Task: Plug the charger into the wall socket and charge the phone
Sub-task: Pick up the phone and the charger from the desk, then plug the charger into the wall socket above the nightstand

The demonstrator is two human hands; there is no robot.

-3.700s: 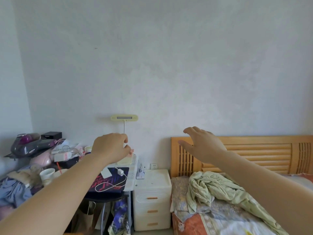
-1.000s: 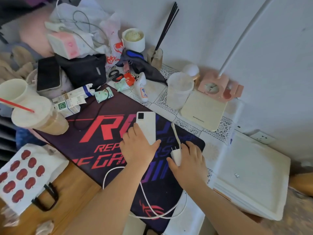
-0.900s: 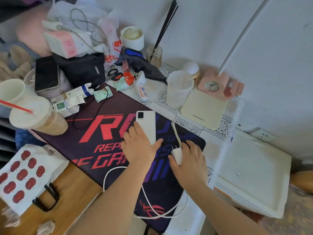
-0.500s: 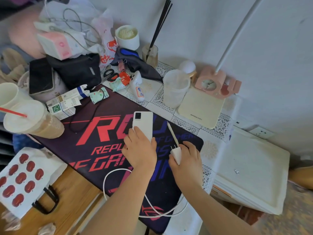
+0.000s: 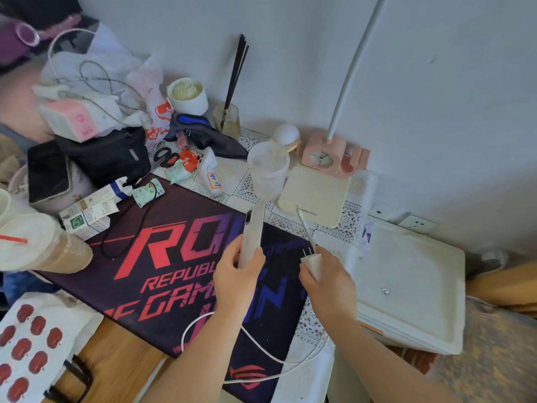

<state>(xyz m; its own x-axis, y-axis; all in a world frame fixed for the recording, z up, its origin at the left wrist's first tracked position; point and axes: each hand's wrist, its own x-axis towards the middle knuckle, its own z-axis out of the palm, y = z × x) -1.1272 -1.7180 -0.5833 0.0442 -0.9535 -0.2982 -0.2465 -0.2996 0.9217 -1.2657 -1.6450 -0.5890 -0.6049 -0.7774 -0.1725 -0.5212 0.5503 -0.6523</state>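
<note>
White phone (image 5: 252, 231) gripped in left hand (image 5: 236, 274), charger (image 5: 313, 261) in right hand (image 5: 328, 282)

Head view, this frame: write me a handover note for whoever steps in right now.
Left hand: holds the white phone by its lower end, lifted off the mat and seen edge-on.
Right hand: holds the charger, prongs up; its cable loops over the mat's near edge, the free tip pointing up.
Wall socket: empty, low on the wall behind the white drawer unit.
Done: both items picked up.
Left: plug the charger in, connect the cable to the phone.
</note>
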